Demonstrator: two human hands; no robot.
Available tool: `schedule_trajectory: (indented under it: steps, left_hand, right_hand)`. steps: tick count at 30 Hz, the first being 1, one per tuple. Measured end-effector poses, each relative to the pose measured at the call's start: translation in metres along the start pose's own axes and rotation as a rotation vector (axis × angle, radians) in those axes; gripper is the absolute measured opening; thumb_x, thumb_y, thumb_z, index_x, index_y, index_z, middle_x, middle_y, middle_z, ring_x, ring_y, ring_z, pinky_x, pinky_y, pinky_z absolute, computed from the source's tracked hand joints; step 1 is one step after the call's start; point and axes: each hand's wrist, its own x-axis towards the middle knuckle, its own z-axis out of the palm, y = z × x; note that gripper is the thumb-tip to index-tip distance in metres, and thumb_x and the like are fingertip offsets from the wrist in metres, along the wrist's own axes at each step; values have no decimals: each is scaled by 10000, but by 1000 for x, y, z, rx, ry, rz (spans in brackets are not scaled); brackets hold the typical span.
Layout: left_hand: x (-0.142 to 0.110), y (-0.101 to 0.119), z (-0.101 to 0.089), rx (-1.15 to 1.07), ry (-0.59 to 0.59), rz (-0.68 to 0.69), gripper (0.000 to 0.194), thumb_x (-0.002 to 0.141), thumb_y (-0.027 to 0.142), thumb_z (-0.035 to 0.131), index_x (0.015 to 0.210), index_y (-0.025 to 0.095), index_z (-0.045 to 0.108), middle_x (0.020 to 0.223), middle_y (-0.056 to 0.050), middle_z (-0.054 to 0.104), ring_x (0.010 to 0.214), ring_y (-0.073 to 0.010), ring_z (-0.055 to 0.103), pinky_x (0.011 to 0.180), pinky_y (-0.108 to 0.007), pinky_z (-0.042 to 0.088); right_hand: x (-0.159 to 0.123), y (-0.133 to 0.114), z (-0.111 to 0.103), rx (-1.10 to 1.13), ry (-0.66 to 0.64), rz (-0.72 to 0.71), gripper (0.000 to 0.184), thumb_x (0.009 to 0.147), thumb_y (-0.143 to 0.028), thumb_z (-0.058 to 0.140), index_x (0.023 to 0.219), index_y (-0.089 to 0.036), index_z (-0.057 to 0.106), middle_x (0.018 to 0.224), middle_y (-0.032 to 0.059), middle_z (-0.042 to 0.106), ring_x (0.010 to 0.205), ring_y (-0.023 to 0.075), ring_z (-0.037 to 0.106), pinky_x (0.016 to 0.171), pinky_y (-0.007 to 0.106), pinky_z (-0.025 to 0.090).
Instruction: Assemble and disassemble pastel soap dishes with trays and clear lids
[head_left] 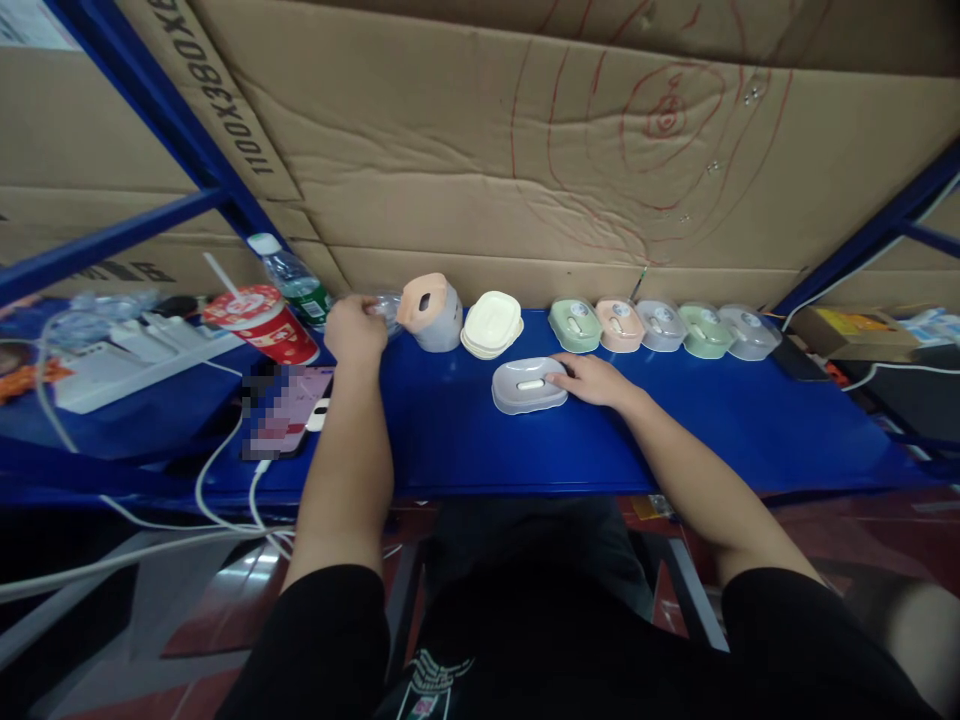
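My right hand (pixel 592 380) grips the right end of a shallow grey plastic dish (pixel 510 398), thumb over its rim. A small white bar-shaped piece (pixel 531 385) lies in the middle of the dish. At the back left, my left hand (pixel 356 328) has its fingers closed at clear plastic covers (pixel 387 308); the fingertips are partly hidden. Just right of that hand stands a stack of peach and grey plastic pieces (pixel 435 318). Beside it are stacked cream dishes (pixel 493 322).
A row of several lidded boxes, including a green box (pixel 576 325), lines the back right. On the left are a red paper cup (pixel 266 325) with a straw, a water bottle (pixel 292 275), a phone (pixel 289 412) and a power strip (pixel 142 355). Cardboard (pixel 420 130) walls the back.
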Motion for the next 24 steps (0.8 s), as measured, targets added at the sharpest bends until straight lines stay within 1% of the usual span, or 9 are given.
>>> schedule_trajectory:
  steps: [6,11,15,19,22,24]
  left_hand:
    - [-3,7,-2,-50,11,-33,247,898,145,611,1091,200,755,1237,-182,757,1190,-398,692,1060,-600,510]
    - [-4,9,-2,-88,74,-37,216,908,140,580,1058,201,722,1254,-186,733,1241,-393,662,1106,-587,486]
    - [-4,8,-3,-157,118,3,178,908,140,586,1040,212,680,1268,-184,703,1289,-392,639,1143,-605,470]
    - [-6,10,-5,-220,186,31,236,918,143,597,1136,210,659,1309,-179,683,1352,-380,601,1192,-600,450]
    - [-9,17,-9,-246,228,76,267,946,134,580,1188,202,670,1322,-183,669,1369,-381,596,1211,-590,436]
    - [-14,27,-12,-249,238,146,283,958,130,575,1208,205,682,1300,-170,681,1352,-362,610,1213,-562,443]
  right_hand:
    - [-1,-1,-1,-13,0,-1,522,1092,-551,553,1498,-243,663,1292,103,829,1135,317,785,927,392,567]
    - [-1,-1,0,-11,-3,-6,526,1096,-562,542,1498,-245,662,1281,98,831,1119,307,790,908,381,565]
    - [0,0,0,-3,-1,-7,532,1092,-576,541,1494,-251,666,1272,96,834,1123,312,789,914,389,567]
    - [0,0,0,-4,2,-6,524,1089,-570,542,1489,-256,669,1281,94,831,1139,321,785,928,403,569]
    - [0,-1,0,-11,1,3,539,1088,-585,540,1493,-254,668,1271,97,831,1133,330,783,924,413,573]
    - [-1,-2,-1,-20,15,25,588,1081,-629,537,1505,-242,662,1250,113,831,1127,337,779,922,420,577]
